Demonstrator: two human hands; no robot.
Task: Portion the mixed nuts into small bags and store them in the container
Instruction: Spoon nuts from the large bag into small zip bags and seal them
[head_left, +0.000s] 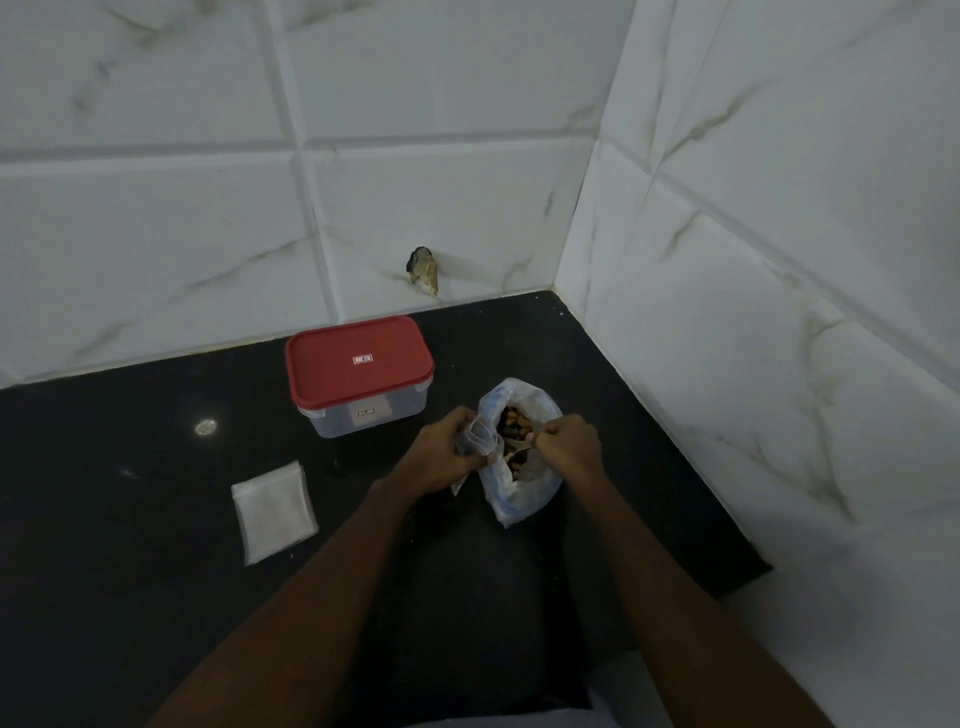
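Observation:
A large clear plastic bag of mixed nuts (519, 491) stands open on the black counter (130, 519). My right hand (569, 441) grips the handle of a spoon (514, 447) whose bowl lies over the nuts. My left hand (441, 452) holds a small clear bag (479, 435) open beside the big bag's mouth. A clear container with a red lid (358, 364), closed, sits behind my hands near the wall. A flat stack of small empty bags (272, 512) lies on the counter to the left.
White marble-look tiled walls (753, 260) meet in a corner to the right of the big bag. A chipped hole (423, 270) marks the back wall above the container. The counter's front edge shows at lower right.

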